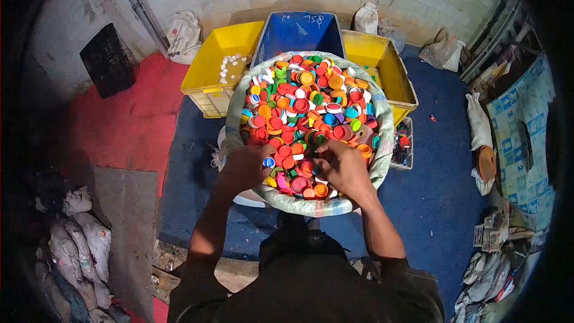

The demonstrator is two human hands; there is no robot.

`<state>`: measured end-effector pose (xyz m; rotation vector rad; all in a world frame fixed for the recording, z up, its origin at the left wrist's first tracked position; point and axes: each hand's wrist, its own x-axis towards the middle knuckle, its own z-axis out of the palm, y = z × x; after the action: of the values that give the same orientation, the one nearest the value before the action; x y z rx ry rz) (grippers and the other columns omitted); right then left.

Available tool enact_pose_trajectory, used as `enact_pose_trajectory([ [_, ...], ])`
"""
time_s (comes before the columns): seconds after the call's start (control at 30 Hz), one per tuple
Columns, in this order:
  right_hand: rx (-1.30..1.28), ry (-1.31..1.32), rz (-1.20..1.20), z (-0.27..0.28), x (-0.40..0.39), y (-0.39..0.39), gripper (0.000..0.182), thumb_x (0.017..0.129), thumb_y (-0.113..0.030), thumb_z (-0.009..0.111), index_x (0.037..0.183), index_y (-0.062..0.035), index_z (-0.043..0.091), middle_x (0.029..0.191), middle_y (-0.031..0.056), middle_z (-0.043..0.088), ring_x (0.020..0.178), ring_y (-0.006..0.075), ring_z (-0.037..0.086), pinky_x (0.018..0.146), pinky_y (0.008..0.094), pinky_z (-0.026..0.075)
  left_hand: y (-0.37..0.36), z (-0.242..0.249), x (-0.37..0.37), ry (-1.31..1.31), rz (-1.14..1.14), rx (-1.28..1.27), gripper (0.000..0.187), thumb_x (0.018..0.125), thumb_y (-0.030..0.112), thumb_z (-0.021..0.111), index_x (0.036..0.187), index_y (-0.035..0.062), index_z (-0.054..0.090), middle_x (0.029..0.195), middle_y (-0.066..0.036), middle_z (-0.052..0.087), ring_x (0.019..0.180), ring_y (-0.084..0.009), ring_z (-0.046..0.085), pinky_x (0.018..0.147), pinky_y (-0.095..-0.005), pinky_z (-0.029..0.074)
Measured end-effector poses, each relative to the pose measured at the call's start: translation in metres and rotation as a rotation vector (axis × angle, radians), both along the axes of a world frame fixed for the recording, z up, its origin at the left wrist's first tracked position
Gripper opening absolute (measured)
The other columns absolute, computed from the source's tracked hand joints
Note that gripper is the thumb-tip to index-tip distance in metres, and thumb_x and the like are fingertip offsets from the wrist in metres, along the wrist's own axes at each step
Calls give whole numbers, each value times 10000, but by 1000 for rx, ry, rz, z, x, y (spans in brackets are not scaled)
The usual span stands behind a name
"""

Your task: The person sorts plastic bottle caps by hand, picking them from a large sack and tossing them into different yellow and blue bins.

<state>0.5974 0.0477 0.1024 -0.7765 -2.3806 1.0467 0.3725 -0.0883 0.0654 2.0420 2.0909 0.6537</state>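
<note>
Many plastic bottle caps (301,106), mostly red and orange with some green, blue, yellow and white, fill a round container lined with a pale woven sack (382,107). My left hand (244,169) is at the near left part of the heap, its fingers bent beside a blue and white cap (268,162). On the near right part, my right hand (345,168) reaches into the caps with curled fingers. What either hand's fingertips hold, if anything, is hidden or too small to make out.
Behind the sack stand a blue bin (302,30), a left yellow bin (203,72) with white caps inside, and a right yellow bin (388,63). A small crate (409,158) sits at the right. White sacks (184,37) lean near the wall; more sacks (81,245) lie at lower left.
</note>
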Motion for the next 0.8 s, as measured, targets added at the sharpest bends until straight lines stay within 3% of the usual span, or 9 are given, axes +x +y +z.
enact_pose_trajectory([
  [0.03, 32, -85, -12, 2, -5, 3, 252, 708, -34, 684, 955, -40, 635, 813, 175, 632, 859, 414, 626, 754, 458, 500, 0, -5, -5, -60, -42, 108, 342, 801, 168, 671, 1109, 49, 585, 852, -175, 648, 828, -303, 661, 726, -421, 527],
  [0.13, 134, -218, 58, 0, -19, 14, 221, 720, -46, 677, 938, -37, 641, 879, 175, 640, 858, 392, 633, 743, 457, 500, -3, 3, -8, -401, 154, 126, 395, 817, 253, 695, 1135, 32, 622, 857, -129, 657, 759, -260, 659, 672, -399, 518],
  [0.23, 229, -225, 195, -6, -32, 18, 202, 742, -100, 689, 937, -52, 658, 931, 185, 635, 870, 361, 639, 750, 451, 509, -2, 1, 0, -628, 292, 331, 306, 864, 259, 671, 1062, 26, 665, 846, -85, 654, 718, -195, 647, 649, -329, 515],
  [0.33, 297, -318, 206, -12, -43, 14, 183, 787, -156, 688, 938, -56, 667, 976, 188, 635, 937, 365, 624, 785, 468, 509, -1, 9, 9, -1387, 429, 185, 282, 908, 234, 610, 1092, 22, 644, 860, -63, 656, 696, -170, 647, 641, -293, 522],
  [0.43, 319, -406, 182, -11, -50, 11, 180, 793, -183, 657, 939, -77, 674, 1014, 205, 628, 992, 367, 615, 798, 487, 511, 1, -9, 6, -1874, 178, 321, 271, 924, 226, 569, 1104, 31, 624, 864, -59, 658, 695, -155, 653, 644, -289, 551],
  [0.6, 315, -466, 168, -13, -52, 10, 197, 785, -173, 648, 949, -65, 669, 1073, 229, 615, 1028, 383, 604, 843, 478, 511, 5, -19, 17, -2046, 222, 384, 274, 936, 257, 537, 1110, 58, 603, 908, -53, 660, 717, -171, 665, 636, -357, 591],
  [0.7, 282, -363, 151, -14, -47, 13, 166, 765, -119, 656, 912, -45, 670, 1035, 235, 633, 995, 369, 620, 819, 455, 511, 9, -13, 25, -2090, 269, 407, 278, 948, 271, 502, 1118, 73, 599, 910, -49, 664, 730, -175, 668, 624, -359, 592],
  [0.8, 77, -132, 297, -20, -39, 31, 134, 727, -60, 672, 859, -34, 671, 925, 239, 655, 889, 369, 645, 759, 448, 510, 12, -2, 32, -2110, 307, 422, 301, 961, 292, 459, 1130, 82, 594, 911, -50, 667, 749, -178, 668, 610, -354, 587],
])
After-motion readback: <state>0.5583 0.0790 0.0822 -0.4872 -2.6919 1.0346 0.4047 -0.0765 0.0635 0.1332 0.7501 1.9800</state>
